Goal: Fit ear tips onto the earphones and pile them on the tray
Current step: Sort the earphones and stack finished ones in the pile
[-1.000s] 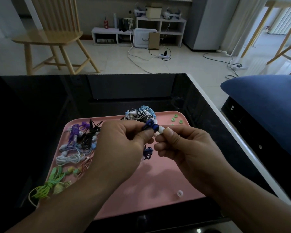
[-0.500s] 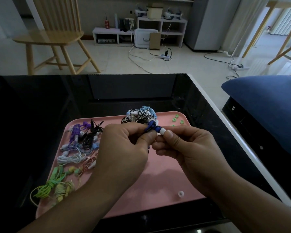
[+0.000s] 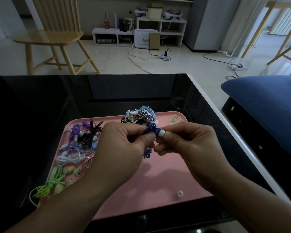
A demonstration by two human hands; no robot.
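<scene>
Above a pink tray (image 3: 158, 182), my left hand (image 3: 121, 148) pinches a dark blue earphone (image 3: 151, 129) by its body. A white ear tip (image 3: 161, 133) sits on the earphone's nozzle, pinched by the thumb and finger of my right hand (image 3: 188, 145). The blue cable (image 3: 148, 153) dangles between my hands. A loose white ear tip (image 3: 180, 193) lies at the tray's near right. Green ear tips (image 3: 174, 117) lie at the far right corner. Bundled earphones in purple, black, white and green (image 3: 77, 145) fill the tray's left side. A striped bundle (image 3: 139, 115) sits at the far edge.
The tray rests on a glossy black table (image 3: 40, 106) with a white right edge (image 3: 225, 118). A blue cushion (image 3: 267, 101) lies to the right. A wooden chair (image 3: 57, 36) stands beyond the table, with floor cables and shelves behind.
Both hands stay together over the tray. The white tip sits a little closer against the blue earphone body, and my hands have shifted slightly.
</scene>
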